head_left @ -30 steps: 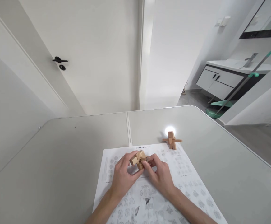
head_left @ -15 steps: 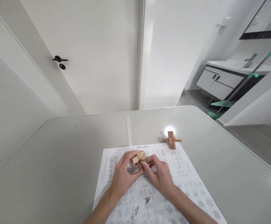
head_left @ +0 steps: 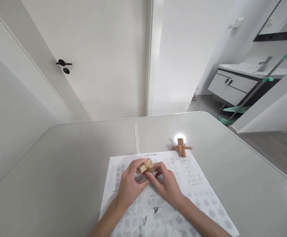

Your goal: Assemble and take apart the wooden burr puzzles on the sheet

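Note:
Between my two hands is a light wooden interlocking puzzle [head_left: 147, 166] made of short crossed blocks, held just above a printed sheet. My left hand [head_left: 130, 181] curls around its left side, fingers closed on it. From the right, my right hand [head_left: 167, 182] grips it with bent fingers, the thumb at its lower front near the left thumb. Fingers hide the puzzle's underside. Beyond my right hand, a darker reddish-brown wooden cross-shaped puzzle [head_left: 181, 148] rests at the top edge of the sheet [head_left: 114, 174], touching nothing of mine.
The grey table [head_left: 59, 171] has a seam running back from the sheet and a rounded far right corner. A white door [head_left: 109, 59] with a black handle stands behind it. At right are a washbasin cabinet [head_left: 234, 85] and a green-and-grey long-handled tool [head_left: 267, 79].
The puzzle has turned slightly in my hands, and its lower block is now hidden. My right thumb has slid left and down toward my left thumb.

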